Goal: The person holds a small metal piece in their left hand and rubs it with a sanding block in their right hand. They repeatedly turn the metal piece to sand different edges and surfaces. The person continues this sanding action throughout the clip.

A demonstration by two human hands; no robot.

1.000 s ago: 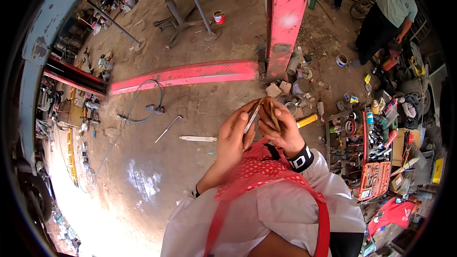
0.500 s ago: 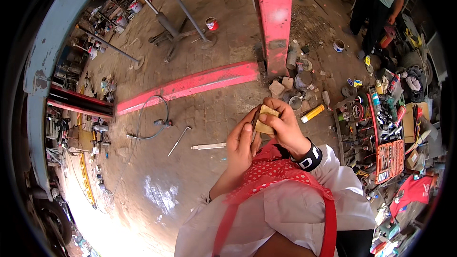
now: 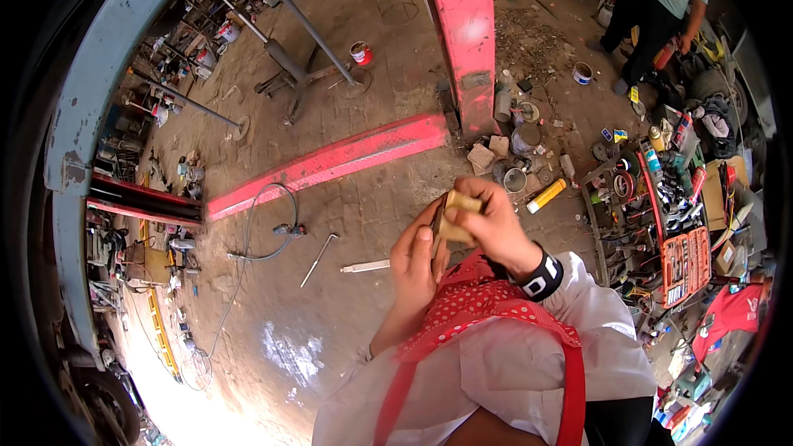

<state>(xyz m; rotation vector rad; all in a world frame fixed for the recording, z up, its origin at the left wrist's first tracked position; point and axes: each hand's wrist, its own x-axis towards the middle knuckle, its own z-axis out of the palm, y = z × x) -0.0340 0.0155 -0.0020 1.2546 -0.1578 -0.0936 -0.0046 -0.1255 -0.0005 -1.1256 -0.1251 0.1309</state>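
Block: small tan block (image 3: 457, 216), centre of frame, held at chest height above the floor (image 3: 330, 347).
Left hand: left hand (image 3: 415, 260) cups the block's lower left edge, grip pressed on it.
Right hand: right hand (image 3: 493, 227) wraps over the top, grip pinching the block.
Doing it well: I'd keep both wrists close and turn the block slowly, the left hand steadying.
Change: half a second ago the hands sat slightly higher in frame; the hold looks the same.
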